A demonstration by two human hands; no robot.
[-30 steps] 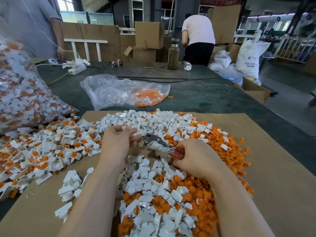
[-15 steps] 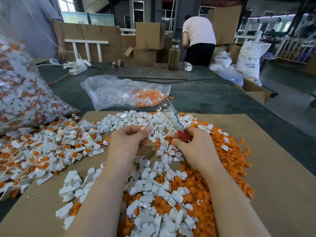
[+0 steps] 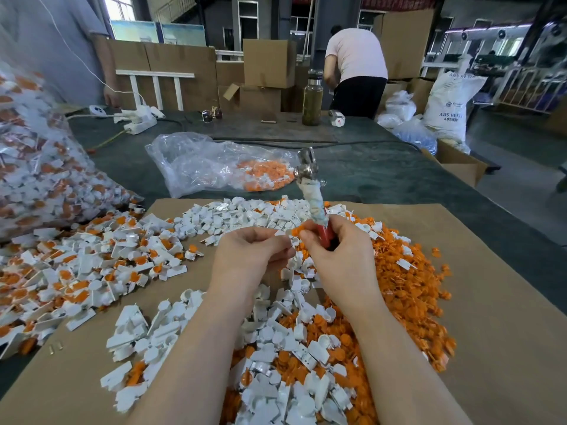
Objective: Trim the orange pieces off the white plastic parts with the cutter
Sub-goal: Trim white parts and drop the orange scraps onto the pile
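My right hand (image 3: 337, 256) grips the cutter (image 3: 311, 191) by its red handles, with the taped shaft and metal jaws pointing up and away from me. Its fingertips also pinch an orange piece (image 3: 299, 231). My left hand (image 3: 248, 256) pinches a small white plastic part (image 3: 283, 233) right beside that orange piece. Untrimmed white parts with orange pieces (image 3: 76, 271) are heaped to the left. Trimmed white parts (image 3: 239, 216) lie ahead and below my hands. Loose orange pieces (image 3: 408, 286) pile up on the right.
Everything lies on a cardboard sheet (image 3: 506, 317) over a dark green table (image 3: 383, 176). A big clear bag of untrimmed parts (image 3: 36, 167) bulges at the left. A clear bag holding orange pieces (image 3: 221, 167) lies ahead. A bottle (image 3: 313, 99), a power strip (image 3: 138, 121) and a person (image 3: 356, 62) are at the far end.
My right hand swung the cutter from lying across toward my left hand to standing upright, jaws up. Both hands came together, and an orange piece now shows between the fingertips.
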